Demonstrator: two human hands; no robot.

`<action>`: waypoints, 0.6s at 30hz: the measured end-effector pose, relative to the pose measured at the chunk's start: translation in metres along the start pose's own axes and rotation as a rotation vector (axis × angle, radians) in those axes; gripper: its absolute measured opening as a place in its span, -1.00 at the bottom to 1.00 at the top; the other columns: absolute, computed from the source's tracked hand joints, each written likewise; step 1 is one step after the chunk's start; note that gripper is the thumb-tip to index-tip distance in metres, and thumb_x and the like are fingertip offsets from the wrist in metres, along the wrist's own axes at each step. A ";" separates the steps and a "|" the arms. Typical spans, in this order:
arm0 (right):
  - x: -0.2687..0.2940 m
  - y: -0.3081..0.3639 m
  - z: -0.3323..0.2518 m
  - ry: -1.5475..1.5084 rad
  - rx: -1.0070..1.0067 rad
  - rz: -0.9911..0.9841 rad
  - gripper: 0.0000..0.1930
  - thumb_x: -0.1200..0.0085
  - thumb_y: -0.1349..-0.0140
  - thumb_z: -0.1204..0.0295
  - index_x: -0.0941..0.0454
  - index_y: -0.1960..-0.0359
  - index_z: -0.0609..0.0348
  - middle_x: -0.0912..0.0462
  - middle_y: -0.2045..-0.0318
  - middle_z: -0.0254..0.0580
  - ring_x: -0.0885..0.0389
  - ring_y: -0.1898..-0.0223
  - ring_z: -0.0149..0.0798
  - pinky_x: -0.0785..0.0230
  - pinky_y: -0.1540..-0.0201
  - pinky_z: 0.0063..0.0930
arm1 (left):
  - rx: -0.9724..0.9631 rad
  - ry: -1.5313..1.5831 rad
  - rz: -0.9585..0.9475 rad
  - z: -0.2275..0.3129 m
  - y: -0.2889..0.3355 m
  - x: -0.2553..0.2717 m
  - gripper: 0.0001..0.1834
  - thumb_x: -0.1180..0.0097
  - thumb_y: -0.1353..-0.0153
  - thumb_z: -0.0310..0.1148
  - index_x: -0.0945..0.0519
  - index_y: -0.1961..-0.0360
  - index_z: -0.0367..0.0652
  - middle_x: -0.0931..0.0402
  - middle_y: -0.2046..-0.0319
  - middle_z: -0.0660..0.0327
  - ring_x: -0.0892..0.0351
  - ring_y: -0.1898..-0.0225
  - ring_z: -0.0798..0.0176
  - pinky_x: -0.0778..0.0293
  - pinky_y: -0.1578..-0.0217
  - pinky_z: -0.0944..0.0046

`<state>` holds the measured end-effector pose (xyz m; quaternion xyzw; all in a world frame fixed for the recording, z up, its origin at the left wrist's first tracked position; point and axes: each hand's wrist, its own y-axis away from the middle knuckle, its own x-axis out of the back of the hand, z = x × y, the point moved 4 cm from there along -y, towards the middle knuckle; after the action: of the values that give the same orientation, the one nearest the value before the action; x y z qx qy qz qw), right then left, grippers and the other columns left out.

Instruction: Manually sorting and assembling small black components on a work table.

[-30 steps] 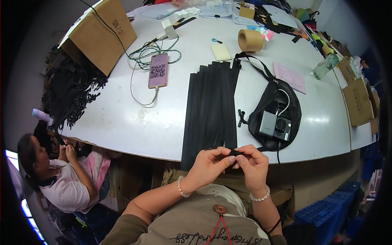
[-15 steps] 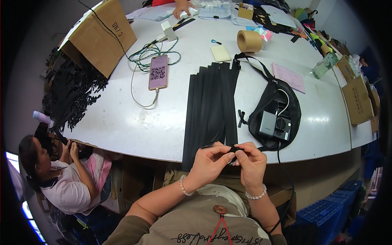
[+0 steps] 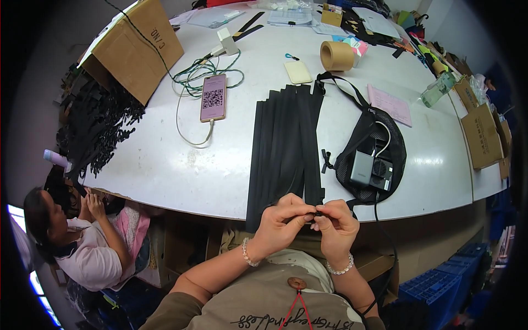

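Small black piece [image 3: 318, 213] sits pinched between the fingers of our left hand [image 3: 279, 226] and right hand [image 3: 338, 228], by the near end of the black strips [image 3: 281, 143] on the counter [image 3: 165, 168]. We judge it could slip if either pinch loosens; whether it joins a strip, we cannot tell.

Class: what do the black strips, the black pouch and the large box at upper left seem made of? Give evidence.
Black strips: probably woven fabric, matt; they lie flat with no bright glare. Black pouch: likely synthetic mesh, a net-like texture showing. Large box: brown cardboard by its look, matt, with stiff flat walls.
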<state>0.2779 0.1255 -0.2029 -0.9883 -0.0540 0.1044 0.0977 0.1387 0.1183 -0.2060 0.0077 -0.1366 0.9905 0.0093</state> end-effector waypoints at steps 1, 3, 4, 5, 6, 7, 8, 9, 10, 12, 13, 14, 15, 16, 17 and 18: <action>0.000 0.001 -0.001 0.058 0.029 -0.006 -0.85 -0.11 -0.08 0.67 -0.57 0.28 0.33 -0.45 0.35 -0.22 -0.49 0.48 -0.49 -0.41 0.44 -0.70 | -0.004 -0.008 -0.008 0.000 0.000 0.000 -0.82 -0.14 -0.04 -0.61 -0.62 0.29 -0.24 -0.50 0.50 0.21 -0.45 0.40 0.33 -0.38 0.38 0.41; 0.000 0.002 -0.002 0.062 0.040 -0.010 -0.85 -0.13 -0.07 0.66 -0.57 0.28 0.33 -0.45 0.36 -0.22 -0.49 0.48 -0.49 -0.41 0.45 -0.70 | -0.009 -0.016 -0.016 0.001 0.001 0.001 -0.81 -0.13 -0.03 -0.62 -0.62 0.28 -0.23 -0.50 0.49 0.21 -0.45 0.40 0.33 -0.38 0.38 0.41; 0.000 0.003 -0.003 0.065 0.049 -0.013 -0.85 -0.14 -0.06 0.65 -0.57 0.29 0.33 -0.45 0.36 -0.21 -0.49 0.48 -0.49 -0.41 0.45 -0.70 | -0.027 -0.024 -0.028 0.003 0.000 0.002 -0.80 -0.12 -0.03 -0.63 -0.62 0.28 -0.22 -0.51 0.49 0.21 -0.45 0.40 0.33 -0.38 0.38 0.41; -0.001 0.003 -0.003 0.065 0.049 -0.013 -0.85 -0.14 -0.06 0.65 -0.57 0.29 0.33 -0.45 0.36 -0.21 -0.49 0.48 -0.49 -0.41 0.45 -0.70 | -0.045 -0.033 -0.040 0.004 0.000 0.002 -0.79 -0.11 -0.02 -0.64 -0.62 0.27 -0.22 -0.51 0.49 0.22 -0.45 0.40 0.32 -0.38 0.37 0.40; -0.001 0.004 -0.003 0.056 0.054 -0.012 -0.85 -0.14 -0.06 0.64 -0.57 0.29 0.33 -0.45 0.36 -0.22 -0.49 0.49 -0.49 -0.41 0.45 -0.70 | -0.046 -0.033 -0.040 0.004 0.001 0.002 -0.79 -0.11 -0.02 -0.64 -0.62 0.27 -0.22 -0.51 0.49 0.22 -0.45 0.40 0.32 -0.38 0.37 0.40; -0.001 0.004 -0.003 0.047 0.058 -0.011 -0.85 -0.15 -0.06 0.64 -0.57 0.30 0.33 -0.45 0.37 -0.22 -0.49 0.50 -0.49 -0.41 0.45 -0.70 | -0.043 -0.031 -0.038 0.004 0.002 0.002 -0.78 -0.11 -0.02 -0.65 -0.62 0.27 -0.21 -0.51 0.49 0.22 -0.45 0.40 0.32 -0.38 0.37 0.40; -0.001 0.005 -0.002 0.047 0.059 -0.011 -0.85 -0.15 -0.06 0.64 -0.57 0.30 0.33 -0.45 0.37 -0.22 -0.49 0.50 -0.49 -0.41 0.45 -0.70 | -0.041 -0.030 -0.035 0.004 0.002 0.002 -0.76 -0.10 -0.02 -0.66 -0.62 0.26 -0.21 -0.51 0.49 0.22 -0.46 0.39 0.32 -0.38 0.36 0.40; -0.001 0.005 -0.001 0.017 0.051 -0.007 -0.86 -0.15 -0.06 0.64 -0.57 0.30 0.33 -0.45 0.37 -0.22 -0.49 0.50 -0.49 -0.41 0.45 -0.70 | -0.041 -0.030 -0.035 0.004 0.003 0.002 -0.76 -0.10 -0.02 -0.66 -0.62 0.26 -0.21 -0.51 0.49 0.22 -0.46 0.39 0.32 -0.38 0.36 0.40; -0.001 0.006 0.000 -0.012 0.044 -0.003 -0.86 -0.15 -0.06 0.65 -0.57 0.30 0.33 -0.46 0.37 -0.22 -0.50 0.50 -0.48 -0.41 0.45 -0.70 | -0.033 -0.022 -0.036 0.005 0.003 0.002 -0.76 -0.09 -0.02 -0.66 -0.61 0.26 -0.21 -0.51 0.48 0.22 -0.46 0.39 0.32 -0.38 0.36 0.41; -0.001 0.006 0.001 -0.031 0.032 -0.006 -0.86 -0.14 -0.07 0.65 -0.57 0.30 0.34 -0.46 0.37 -0.21 -0.50 0.51 -0.48 -0.41 0.45 -0.69 | -0.024 -0.013 -0.037 0.004 0.004 0.001 -0.76 -0.09 -0.03 -0.66 -0.61 0.26 -0.21 -0.50 0.48 0.22 -0.46 0.39 0.32 -0.38 0.36 0.41; -0.002 0.006 0.002 -0.051 0.021 -0.008 -0.86 -0.13 -0.08 0.65 -0.57 0.29 0.34 -0.46 0.36 -0.21 -0.50 0.51 -0.47 -0.40 0.45 -0.69 | -0.010 0.005 -0.034 0.003 0.005 0.001 -0.76 -0.09 -0.03 -0.66 -0.61 0.26 -0.21 -0.50 0.47 0.22 -0.46 0.38 0.32 -0.39 0.36 0.41; -0.002 0.006 0.003 -0.050 0.020 -0.009 -0.86 -0.13 -0.08 0.65 -0.57 0.29 0.34 -0.46 0.36 -0.21 -0.50 0.51 -0.47 -0.40 0.45 -0.69 | 0.004 0.022 -0.032 0.002 0.005 0.001 -0.77 -0.09 -0.03 -0.66 -0.61 0.26 -0.22 -0.50 0.46 0.21 -0.46 0.38 0.32 -0.39 0.36 0.41; -0.003 0.007 0.004 -0.096 0.002 -0.005 -0.86 -0.11 -0.09 0.65 -0.56 0.29 0.35 -0.46 0.36 -0.20 -0.50 0.51 -0.46 -0.41 0.45 -0.67 | 0.005 0.023 -0.032 0.001 0.006 0.001 -0.77 -0.09 -0.03 -0.66 -0.61 0.26 -0.22 -0.50 0.46 0.21 -0.46 0.38 0.32 -0.39 0.36 0.41; -0.003 0.007 0.006 -0.143 -0.017 -0.002 -0.86 -0.10 -0.10 0.65 -0.56 0.28 0.35 -0.46 0.36 -0.19 -0.50 0.51 -0.45 -0.41 0.45 -0.66 | 0.001 0.021 -0.033 0.000 0.006 0.001 -0.77 -0.09 -0.03 -0.66 -0.61 0.26 -0.22 -0.50 0.46 0.21 -0.46 0.38 0.32 -0.39 0.37 0.41; -0.004 0.008 0.006 -0.142 -0.018 -0.001 -0.86 -0.10 -0.10 0.65 -0.56 0.28 0.35 -0.46 0.36 -0.19 -0.50 0.51 -0.45 -0.41 0.45 -0.66 | -0.003 0.019 -0.034 0.000 0.006 0.002 -0.77 -0.09 -0.03 -0.66 -0.61 0.26 -0.22 -0.50 0.46 0.20 -0.46 0.38 0.32 -0.39 0.37 0.41; -0.006 0.008 0.007 -0.188 -0.043 0.004 -0.87 -0.09 -0.11 0.65 -0.55 0.28 0.35 -0.46 0.36 -0.19 -0.50 0.51 -0.44 -0.41 0.45 -0.65 | -0.001 0.020 -0.034 -0.001 0.007 0.002 -0.77 -0.09 -0.03 -0.66 -0.61 0.26 -0.22 -0.50 0.46 0.20 -0.46 0.38 0.32 -0.39 0.37 0.41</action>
<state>0.2717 0.1187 -0.2102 -0.9761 -0.0635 0.1956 0.0707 0.1369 0.1123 -0.2092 0.0003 -0.1370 0.9902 0.0272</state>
